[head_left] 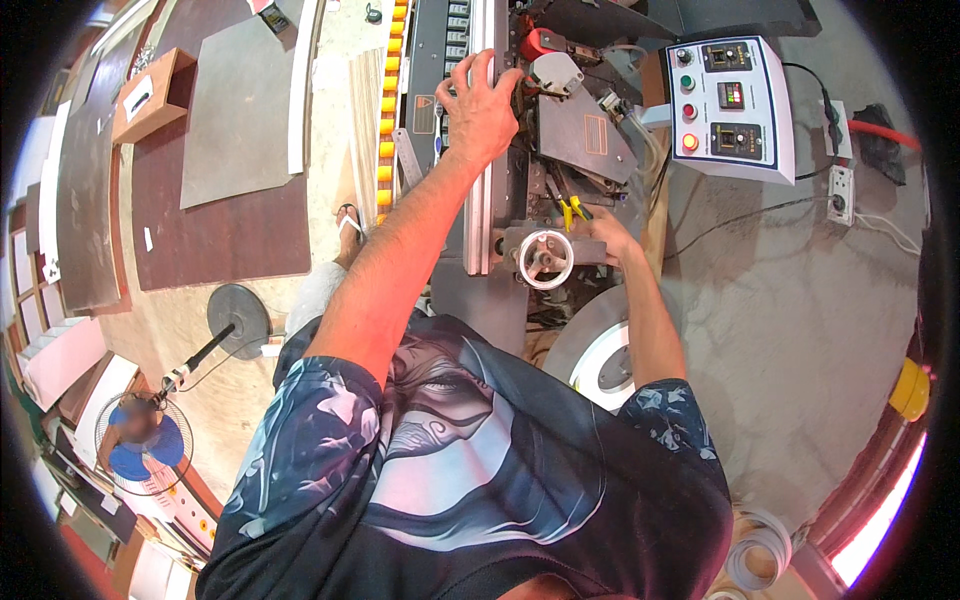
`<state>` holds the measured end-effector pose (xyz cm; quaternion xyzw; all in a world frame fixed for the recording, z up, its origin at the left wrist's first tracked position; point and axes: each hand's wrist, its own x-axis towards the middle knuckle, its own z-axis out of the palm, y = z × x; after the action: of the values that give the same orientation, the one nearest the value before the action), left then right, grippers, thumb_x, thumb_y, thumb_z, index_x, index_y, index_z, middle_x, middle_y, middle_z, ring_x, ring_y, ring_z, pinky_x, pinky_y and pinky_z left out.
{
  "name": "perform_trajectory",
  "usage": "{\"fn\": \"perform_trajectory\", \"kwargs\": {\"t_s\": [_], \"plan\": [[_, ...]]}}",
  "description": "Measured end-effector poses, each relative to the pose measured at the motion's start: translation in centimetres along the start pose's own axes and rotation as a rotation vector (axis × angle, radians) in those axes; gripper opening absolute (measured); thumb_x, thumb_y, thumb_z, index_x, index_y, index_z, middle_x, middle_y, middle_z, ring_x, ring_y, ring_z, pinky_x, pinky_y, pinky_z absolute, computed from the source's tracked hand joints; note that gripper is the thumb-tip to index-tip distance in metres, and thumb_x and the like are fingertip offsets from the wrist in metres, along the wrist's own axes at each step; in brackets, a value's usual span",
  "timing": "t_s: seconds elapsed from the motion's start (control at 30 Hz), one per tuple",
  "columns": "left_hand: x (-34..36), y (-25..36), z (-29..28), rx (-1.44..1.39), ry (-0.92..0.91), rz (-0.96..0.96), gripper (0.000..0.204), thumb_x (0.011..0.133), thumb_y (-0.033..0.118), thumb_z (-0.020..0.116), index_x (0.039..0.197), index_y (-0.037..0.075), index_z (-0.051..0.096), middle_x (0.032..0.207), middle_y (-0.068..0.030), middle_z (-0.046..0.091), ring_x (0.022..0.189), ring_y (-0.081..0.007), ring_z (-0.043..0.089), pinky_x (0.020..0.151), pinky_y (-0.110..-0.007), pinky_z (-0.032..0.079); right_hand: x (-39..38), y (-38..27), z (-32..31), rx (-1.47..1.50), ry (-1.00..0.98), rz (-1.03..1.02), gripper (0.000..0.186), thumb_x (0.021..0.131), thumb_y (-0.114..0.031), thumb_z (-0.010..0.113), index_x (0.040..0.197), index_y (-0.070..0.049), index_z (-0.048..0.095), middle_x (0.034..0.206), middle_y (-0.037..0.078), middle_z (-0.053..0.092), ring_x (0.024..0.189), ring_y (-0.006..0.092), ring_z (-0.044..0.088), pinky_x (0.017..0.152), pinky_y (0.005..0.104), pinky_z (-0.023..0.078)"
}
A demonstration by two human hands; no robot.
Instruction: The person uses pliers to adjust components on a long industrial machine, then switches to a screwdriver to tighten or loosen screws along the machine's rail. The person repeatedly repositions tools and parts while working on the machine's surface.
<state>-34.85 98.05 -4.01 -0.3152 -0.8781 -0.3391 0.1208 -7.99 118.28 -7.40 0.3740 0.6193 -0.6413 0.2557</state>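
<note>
My left hand (480,105) lies with fingers spread on top of a grey edge-banding machine (575,135), over its upright aluminium rail (482,215). My right hand (612,238) reaches into the machine's lower part, just right of a white handwheel (545,260). It is beside a yellow-handled tool (571,209); its fingers are tucked among the parts, so the grip is hidden. A roll of white edge band (600,355) lies flat under my right forearm.
A white control panel (730,105) with coloured buttons stands at the right, with a power strip (840,190) and cables behind it. A row of orange rollers (388,110) runs along the machine's left. Boards (235,110) lie on the floor, with a standing fan (145,440) at the lower left.
</note>
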Motion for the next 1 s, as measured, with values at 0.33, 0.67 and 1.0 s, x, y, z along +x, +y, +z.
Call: {"fn": "perform_trajectory", "kwargs": {"t_s": [0.33,0.67,1.0], "plan": [[0.1,0.1,0.1,-0.022,-0.047,-0.016,0.055,0.079,0.004,0.072,0.129,0.027,0.071,0.157,-0.0113,0.043,0.149,-0.0364,0.032,0.115,-0.064,0.027,-1.8,-2.2,-1.8,-0.001,-0.104,0.088,0.050,0.097,-0.016,0.070,0.145,-0.013,0.058,0.130,0.004,0.076,0.101,0.0120,0.060,0.074,0.0349,0.045],[0.1,0.2,0.0,0.016,-0.040,0.015,0.049,0.088,0.005,0.069,0.132,0.025,0.070,0.156,-0.0115,0.043,0.145,-0.0377,0.035,0.110,-0.065,0.032,-1.1,-3.6,-3.5,0.082,-0.305,0.140,0.063,0.097,-0.019,0.073,0.156,-0.015,0.049,0.142,0.007,0.071,0.130,0.0182,0.062,0.093,0.0397,0.051],[0.1,0.3,0.2,0.001,-0.028,-0.003,0.056,0.077,0.000,0.072,0.127,0.025,0.072,0.156,-0.0118,0.043,0.148,-0.0358,0.033,0.114,-0.063,0.028,0.3,-1.7,-2.7,0.066,-0.218,0.078,0.061,0.097,-0.011,0.071,0.153,-0.010,0.047,0.138,0.008,0.073,0.131,0.0189,0.062,0.102,0.0388,0.052]]}}
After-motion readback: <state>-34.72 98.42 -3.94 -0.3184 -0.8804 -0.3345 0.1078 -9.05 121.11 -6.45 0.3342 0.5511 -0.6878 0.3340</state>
